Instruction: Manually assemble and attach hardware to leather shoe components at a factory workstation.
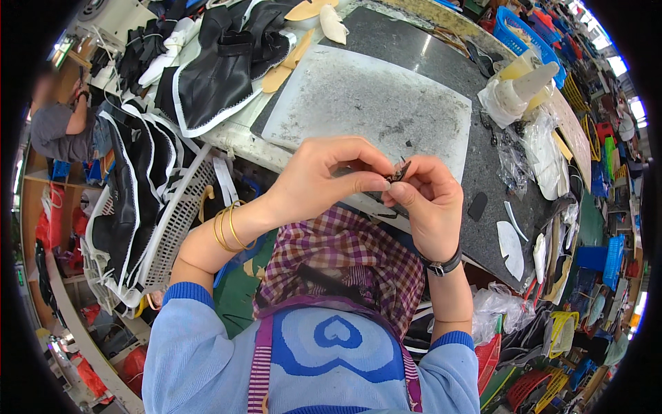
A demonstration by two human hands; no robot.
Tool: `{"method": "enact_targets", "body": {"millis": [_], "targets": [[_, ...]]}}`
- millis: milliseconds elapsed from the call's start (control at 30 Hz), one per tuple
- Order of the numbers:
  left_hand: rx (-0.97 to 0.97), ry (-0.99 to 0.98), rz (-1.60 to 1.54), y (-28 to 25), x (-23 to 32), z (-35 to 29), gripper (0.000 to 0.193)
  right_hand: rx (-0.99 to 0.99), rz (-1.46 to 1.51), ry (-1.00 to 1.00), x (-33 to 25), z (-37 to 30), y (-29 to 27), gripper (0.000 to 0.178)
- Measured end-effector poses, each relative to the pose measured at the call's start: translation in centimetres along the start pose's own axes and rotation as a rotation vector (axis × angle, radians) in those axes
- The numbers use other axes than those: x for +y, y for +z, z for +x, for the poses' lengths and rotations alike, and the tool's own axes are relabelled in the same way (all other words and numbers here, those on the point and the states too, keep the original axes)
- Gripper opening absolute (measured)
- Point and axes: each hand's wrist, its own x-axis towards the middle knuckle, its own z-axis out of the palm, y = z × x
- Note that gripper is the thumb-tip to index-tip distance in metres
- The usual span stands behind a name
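Both my hands meet over the near edge of a stained white board (365, 96) on the worktable. Between their fingertips is a small dark piece (398, 170), with a thin pointed end sticking up; its exact kind is too small to make out. My left hand (331, 165) pinches it from the left with thumb and forefinger. From the right, the thumb and fingers of my right hand (433, 196) close on the same piece. A tiny black scrap (408, 143) lies on the board just beyond the fingers.
Black leather pieces with white edging (214, 86) lie at the far left, more in a white plastic basket (181, 210) below. A plastic-wrapped container (516, 90) and a blue basket (527, 34) stand far right. White cut pieces (510, 248) lie nearer. Someone (65, 127) stands far left.
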Motion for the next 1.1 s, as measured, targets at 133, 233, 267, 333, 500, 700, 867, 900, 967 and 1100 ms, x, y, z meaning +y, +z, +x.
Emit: {"method": "enact_targets", "body": {"millis": [133,233,267,333,500,700,867,900,967,1100], "targets": [[0.014,-0.125,-0.232,-0.3,0.0,-0.1,0.013,-0.011,0.085,-0.050,0.3,0.5,0.9,0.026],[-0.027,0.030,-0.107,-0.8,-0.6,-0.4,0.012,-0.038,0.269,0.003,0.3,0.2,1.3,0.027],[-0.028,0.026,-0.103,-1.1,-0.5,-0.3,0.012,-0.038,0.275,0.001,0.2,0.2,1.4,0.027],[-0.046,0.324,0.209,-1.7,-0.5,-0.2,0.014,-0.121,0.296,0.027,-0.2,0.5,1.7,0.025],[-0.030,0.353,0.376,-1.3,1.1,-0.3,0.021,-0.119,0.278,0.078,-0.9,0.7,1.3,0.022],[-0.009,0.550,0.633,-1.4,2.1,-0.8,0.022,-0.132,0.228,0.127,-0.8,0.5,1.4,0.023],[-0.081,0.588,0.675,-1.8,2.9,-0.6,0.021,-0.135,0.159,-0.035,-0.5,0.1,2.0,0.023],[-0.001,0.557,0.647,-1.5,2.7,-0.8,0.019,-0.034,-0.040,-0.185,-0.4,-0.2,2.4,0.023],[0.112,0.506,0.574,-1.0,1.9,-1.2,0.018,0.073,-0.235,-0.334,-0.6,-0.2,2.7,0.022],[0.089,0.467,0.587,-1.5,1.8,-0.9,0.022,0.049,0.016,-0.156,-1.2,0.2,2.5,0.026]]}}
